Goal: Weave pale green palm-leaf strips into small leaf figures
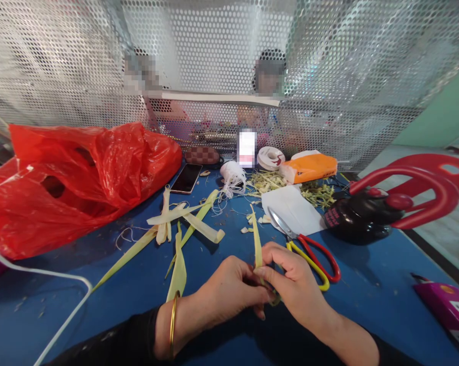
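Observation:
Both hands meet low in the middle of the blue table (367, 284). My left hand (225, 290), with a gold bangle on its wrist, is closed in a pinch on a pale yellow-green leaf strip (256, 239). My right hand (294, 282) is closed on the same strip from the other side. The strip sticks up and away from my fingers. Just right of my right hand lie scissors (309, 251) with red and yellow handles. Several more leaf strips (183, 223) lie loose on the table to the left.
A big red plastic bag (77, 173) fills the left. Behind are a phone (186, 178), a white thread bundle (232, 179), leaf scraps, white paper (294, 206), an orange pouch (313, 168) and a black-and-red jug (367, 213). Two people sit beyond a mesh screen (328, 61).

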A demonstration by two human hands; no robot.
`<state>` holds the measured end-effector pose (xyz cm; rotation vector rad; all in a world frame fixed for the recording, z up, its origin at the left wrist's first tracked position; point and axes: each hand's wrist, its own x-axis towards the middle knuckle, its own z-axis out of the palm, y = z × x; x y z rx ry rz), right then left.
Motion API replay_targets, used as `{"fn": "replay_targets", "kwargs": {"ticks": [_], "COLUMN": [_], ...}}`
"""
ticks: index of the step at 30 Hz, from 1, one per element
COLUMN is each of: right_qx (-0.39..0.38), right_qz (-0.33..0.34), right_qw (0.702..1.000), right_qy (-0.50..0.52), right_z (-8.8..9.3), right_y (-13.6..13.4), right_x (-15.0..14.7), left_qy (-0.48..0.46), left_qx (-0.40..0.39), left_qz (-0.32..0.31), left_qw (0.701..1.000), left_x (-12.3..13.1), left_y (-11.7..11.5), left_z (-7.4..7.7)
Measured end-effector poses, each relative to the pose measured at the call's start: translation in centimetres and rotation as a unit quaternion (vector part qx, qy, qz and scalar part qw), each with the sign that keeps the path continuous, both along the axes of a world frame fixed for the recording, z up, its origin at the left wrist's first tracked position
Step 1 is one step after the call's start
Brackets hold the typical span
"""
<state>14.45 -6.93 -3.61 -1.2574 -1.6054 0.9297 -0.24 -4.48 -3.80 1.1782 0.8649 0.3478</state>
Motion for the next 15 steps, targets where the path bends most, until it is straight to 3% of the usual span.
{"fn": "replay_targets", "kwargs": {"ticks": [4, 7, 10, 15], "right_qx": [0.046, 0.105, 0.097, 0.046], "right_qz": [-0.020, -0.094, -0.139, -0.076], "right_qw": [0.998, 0.989, 0.984, 0.992], "right_qy": [-0.036, -0.051, -0.054, -0.093], "right_z": [0.0, 0.4, 0.9, 0.9], "right_y": [0.4, 0.7, 0.8, 0.6], "right_x": [0.5, 1.4, 2.1, 2.0], "left_qy": [-0.024, -0.052, -0.084, -0.098], "left_qx": [-0.034, -0.078, -0.096, -0.092], "left_qz": [0.040, 0.097, 0.144, 0.180], "left_qw": [0.998, 0.991, 0.981, 0.974], "left_x": [0.2, 0.1, -0.2, -0.6], "left_y": [0.0, 0.3, 0.7, 1.2], "left_z": [0.3, 0.7, 1.3, 1.9]}}
